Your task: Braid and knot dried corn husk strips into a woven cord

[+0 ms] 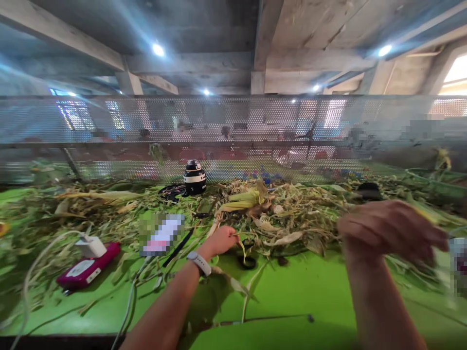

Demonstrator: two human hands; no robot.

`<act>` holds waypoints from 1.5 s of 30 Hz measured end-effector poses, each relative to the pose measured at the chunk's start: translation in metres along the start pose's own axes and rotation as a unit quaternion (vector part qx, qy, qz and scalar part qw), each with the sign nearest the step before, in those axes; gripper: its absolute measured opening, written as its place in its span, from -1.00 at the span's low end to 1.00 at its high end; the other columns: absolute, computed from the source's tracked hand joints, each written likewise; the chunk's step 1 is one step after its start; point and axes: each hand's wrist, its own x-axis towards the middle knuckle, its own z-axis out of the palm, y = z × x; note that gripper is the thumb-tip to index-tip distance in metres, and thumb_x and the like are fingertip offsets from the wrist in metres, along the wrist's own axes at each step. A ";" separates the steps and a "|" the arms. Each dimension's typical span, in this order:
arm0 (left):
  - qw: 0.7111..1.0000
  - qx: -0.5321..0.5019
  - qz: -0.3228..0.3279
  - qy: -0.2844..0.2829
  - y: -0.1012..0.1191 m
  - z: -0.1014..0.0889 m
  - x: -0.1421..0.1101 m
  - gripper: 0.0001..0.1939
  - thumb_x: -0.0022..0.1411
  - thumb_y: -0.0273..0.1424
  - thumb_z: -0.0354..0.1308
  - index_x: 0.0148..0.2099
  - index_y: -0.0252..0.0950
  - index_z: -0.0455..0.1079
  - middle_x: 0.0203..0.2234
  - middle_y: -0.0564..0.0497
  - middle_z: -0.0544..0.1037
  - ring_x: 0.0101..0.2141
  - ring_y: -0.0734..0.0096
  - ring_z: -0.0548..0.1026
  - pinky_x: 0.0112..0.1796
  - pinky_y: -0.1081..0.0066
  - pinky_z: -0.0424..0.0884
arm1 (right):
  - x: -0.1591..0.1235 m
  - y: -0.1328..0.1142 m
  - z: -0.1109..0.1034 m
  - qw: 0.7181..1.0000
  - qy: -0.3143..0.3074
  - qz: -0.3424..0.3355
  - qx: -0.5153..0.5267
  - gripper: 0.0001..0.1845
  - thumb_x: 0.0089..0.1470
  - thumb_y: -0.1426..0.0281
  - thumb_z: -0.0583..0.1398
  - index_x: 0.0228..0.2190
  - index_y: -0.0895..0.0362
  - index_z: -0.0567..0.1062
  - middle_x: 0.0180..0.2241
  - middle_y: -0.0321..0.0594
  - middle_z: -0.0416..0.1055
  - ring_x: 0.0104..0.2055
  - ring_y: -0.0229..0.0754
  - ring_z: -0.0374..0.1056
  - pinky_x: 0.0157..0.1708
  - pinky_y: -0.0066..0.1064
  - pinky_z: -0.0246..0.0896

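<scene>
My left hand (pixel 224 238), with a pale watch strap on its wrist, is closed in a pinch near the middle of the green table. A thin yellowish strip of dried leaf (pixel 243 252) hangs from its fingertips. Just right of it lie black loops (pixel 248 263) that look like scissors handles. My right hand (pixel 392 228) is raised over the right side of the table, bent at the wrist. Motion smears its fingers, so whether they hold anything is unclear. A heap of dry plant leaves and husks (pixel 292 216) lies beyond both hands.
A black and white bottle (pixel 194 178) stands at the back before a perforated metal screen (pixel 233 121). Left are a phone (pixel 163 236) with a cable, a black pen-like stick (pixel 178 248) and a magenta power strip (pixel 88 267) with a white charger (pixel 91 246). A thin rod (pixel 273 319) lies in front.
</scene>
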 end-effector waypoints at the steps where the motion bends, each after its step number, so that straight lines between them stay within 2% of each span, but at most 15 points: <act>1: 0.999 -0.029 -0.015 0.004 0.000 0.000 0.000 -0.71 -0.06 -0.24 0.14 -0.65 -0.29 0.22 -0.79 0.22 0.02 -0.68 0.60 -0.04 -0.58 0.44 -0.16 | -0.002 -0.007 0.000 0.974 0.105 -0.103 -0.173 -0.36 -0.03 -0.04 -0.06 -0.85 0.15 0.23 -0.90 -0.52 -0.23 -0.89 -0.59 -0.16 -0.66 -0.58 -0.34; 2: 0.998 -0.063 -0.029 0.003 0.002 0.001 -0.001 -0.71 -0.05 -0.22 0.15 -0.64 -0.30 0.24 -0.80 0.23 0.01 -0.69 0.61 -0.07 -0.58 0.43 -0.18 | -0.003 -0.013 0.001 0.917 0.170 -0.176 -0.315 -0.28 -0.02 -0.10 -0.21 -0.84 0.15 0.24 -0.88 -0.51 -0.26 -0.89 -0.60 -0.17 -0.63 -0.57 -0.36; 3: 0.994 -0.103 -0.038 -0.001 0.004 0.001 -0.003 -0.71 -0.05 -0.21 0.15 -0.62 -0.30 0.26 -0.81 0.24 0.00 -0.70 0.62 -0.08 -0.59 0.42 -0.19 | -0.001 -0.015 0.001 0.863 0.183 -0.216 -0.419 -0.23 -0.05 -0.14 -0.28 -0.83 0.15 0.25 -0.87 -0.51 -0.27 -0.88 -0.60 -0.17 -0.62 -0.56 -0.37; 4: 0.989 -0.145 -0.038 -0.012 0.006 0.002 -0.005 -0.72 -0.04 -0.21 0.16 -0.59 -0.29 0.26 -0.81 0.24 0.01 -0.71 0.63 -0.09 -0.60 0.43 -0.20 | 0.004 -0.014 0.002 0.835 0.151 -0.226 -0.478 -0.24 -0.08 -0.19 -0.23 -0.81 0.15 0.26 -0.87 -0.52 -0.26 -0.86 -0.60 -0.17 -0.62 -0.55 -0.37; 5: 0.983 -0.180 -0.033 -0.025 0.009 0.002 -0.007 -0.72 -0.03 -0.20 0.16 -0.57 -0.29 0.25 -0.80 0.24 0.02 -0.71 0.64 -0.10 -0.60 0.43 -0.20 | 0.009 -0.010 0.002 0.841 0.079 -0.161 -0.510 -0.33 -0.27 -0.25 -0.02 -0.83 0.10 0.22 -0.90 -0.54 -0.21 -0.85 -0.53 -0.19 -0.70 -0.54 -0.39; 7: 0.969 -0.241 -0.012 -0.052 0.014 0.002 -0.012 -0.70 -0.06 -0.23 0.21 -0.58 -0.27 0.18 -0.79 0.25 0.02 -0.72 0.67 -0.10 -0.62 0.45 -0.20 | 0.022 0.008 0.000 0.840 -0.070 0.022 -0.538 -0.51 -0.30 -0.01 0.28 -0.77 0.10 0.27 -0.86 -0.53 0.02 -0.81 -0.49 -0.06 -0.74 -0.53 -0.25; 10: 0.950 -0.295 0.022 -0.096 0.017 0.003 -0.016 -0.63 -0.10 -0.25 0.27 -0.60 -0.27 0.11 -0.78 0.26 0.03 -0.72 0.69 -0.09 -0.63 0.47 -0.22 | 0.037 0.046 -0.013 0.720 -0.167 0.344 -0.579 -0.71 -0.04 0.20 0.26 -0.54 0.16 0.39 -0.69 -0.41 0.31 -0.68 -0.44 0.17 -0.66 -0.56 -0.03; 12: 0.939 -0.316 0.040 -0.127 0.017 0.004 -0.018 -0.62 -0.10 -0.22 0.26 -0.60 -0.27 0.10 -0.78 0.26 0.03 -0.72 0.70 -0.09 -0.64 0.47 -0.22 | 0.040 0.068 -0.027 0.665 -0.164 0.413 -0.600 -0.69 0.02 0.18 0.22 -0.50 0.18 0.36 -0.66 -0.42 0.31 -0.65 -0.43 0.20 -0.60 -0.56 0.05; 14: 0.927 -0.336 0.049 -0.160 0.016 0.004 -0.018 -0.63 -0.10 -0.21 0.24 -0.59 -0.28 0.11 -0.78 0.26 0.02 -0.72 0.70 -0.10 -0.64 0.48 -0.23 | 0.039 0.081 -0.039 0.636 -0.165 0.435 -0.615 -0.66 0.04 0.15 0.20 -0.49 0.17 0.33 -0.66 -0.43 0.30 -0.63 -0.43 0.21 -0.56 -0.56 0.08; 20: 0.911 -0.367 0.053 -0.180 0.018 0.007 -0.019 -0.60 -0.07 -0.19 0.15 -0.65 -0.25 0.01 -0.80 0.26 -0.03 -0.73 0.70 -0.13 -0.65 0.49 -0.24 | 0.035 0.089 -0.052 0.610 -0.136 0.457 -0.633 -0.63 0.01 0.09 0.20 -0.47 0.16 0.31 -0.64 -0.44 0.32 -0.64 -0.43 0.19 -0.57 -0.56 0.07; 25: 0.909 -0.379 0.038 -0.166 0.021 0.009 -0.019 -0.59 -0.03 -0.09 0.06 -0.64 -0.26 0.07 -0.82 0.22 0.01 -0.73 0.67 -0.09 -0.65 0.49 -0.20 | 0.036 0.092 -0.054 0.626 -0.113 0.446 -0.630 -0.52 -0.04 0.00 0.20 -0.58 0.17 0.30 -0.68 -0.39 0.32 -0.66 -0.42 0.18 -0.58 -0.54 0.10; 31: 0.918 -0.371 0.043 -0.133 0.023 0.013 -0.020 -0.56 -0.12 -0.08 0.25 -0.54 -0.26 0.11 -0.76 0.27 0.01 -0.71 0.69 -0.08 -0.63 0.51 -0.21 | 0.036 0.098 -0.061 0.638 -0.056 0.423 -0.641 -0.52 -0.11 -0.01 0.24 -0.54 0.17 0.34 -0.72 -0.45 0.25 -0.71 -0.43 0.12 -0.66 -0.55 0.02; 36: 0.920 -0.377 0.048 -0.093 0.019 0.017 -0.017 -0.48 -0.14 0.01 0.24 -0.57 -0.27 0.07 -0.74 0.24 0.02 -0.69 0.69 -0.07 -0.62 0.50 -0.20 | 0.036 0.104 -0.064 0.663 -0.016 0.365 -0.654 -0.53 -0.17 0.00 0.26 -0.56 0.15 0.33 -0.76 -0.49 0.18 -0.74 -0.45 0.02 -0.73 -0.56 -0.11; 40: 0.923 -0.366 0.054 -0.107 0.014 0.015 -0.015 -0.54 -0.08 -0.06 0.24 -0.56 -0.29 0.13 -0.74 0.23 0.05 -0.69 0.68 -0.05 -0.62 0.48 -0.20 | 0.037 0.108 -0.067 0.659 0.003 0.328 -0.677 -0.66 -0.15 0.15 0.27 -0.54 0.13 0.31 -0.75 -0.50 0.18 -0.73 -0.43 0.03 -0.72 -0.56 -0.13; 45: 0.931 -0.350 0.030 -0.098 0.016 0.015 -0.016 -0.64 -0.11 -0.18 0.31 -0.51 -0.33 0.26 -0.75 0.24 0.07 -0.69 0.70 -0.06 -0.61 0.47 -0.21 | 0.041 0.109 -0.079 0.644 0.034 0.189 -0.741 -0.77 -0.22 0.32 0.27 -0.59 0.14 0.31 -0.69 -0.47 0.18 -0.62 -0.39 0.06 -0.61 -0.53 -0.06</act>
